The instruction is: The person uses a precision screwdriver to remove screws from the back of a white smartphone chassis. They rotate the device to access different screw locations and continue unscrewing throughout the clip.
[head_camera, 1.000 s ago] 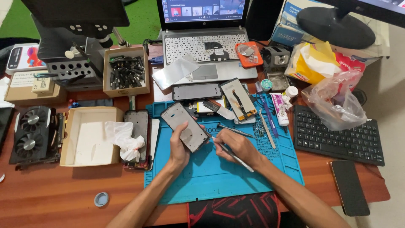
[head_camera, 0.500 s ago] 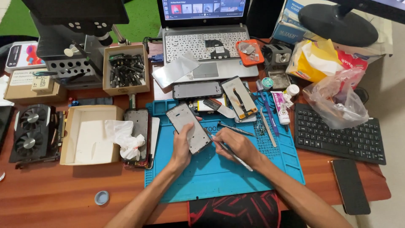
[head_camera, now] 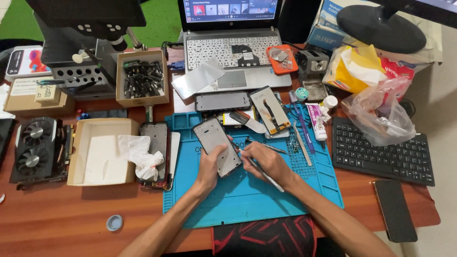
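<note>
My left hand (head_camera: 210, 167) grips the lower edge of a grey phone frame (head_camera: 216, 143), holding it tilted over the blue repair mat (head_camera: 247, 195). My right hand (head_camera: 267, 162) holds a thin metal tool (head_camera: 266, 175) like a pen, its tip touching the frame's right edge. Both forearms come in from the bottom of the head view.
On the mat's far side lie a black phone screen (head_camera: 222, 101), another opened phone (head_camera: 270, 110), tweezers (head_camera: 301, 143) and a glue tube (head_camera: 315, 121). A cardboard box (head_camera: 100, 151) and a phone with tissue (head_camera: 153, 148) sit left. A keyboard (head_camera: 383, 151) and dark phone (head_camera: 394, 210) are right; a laptop (head_camera: 232, 52) stands behind.
The phone frame and both hands shifted slightly down and right in view; the tool tip stays at the frame's edge.
</note>
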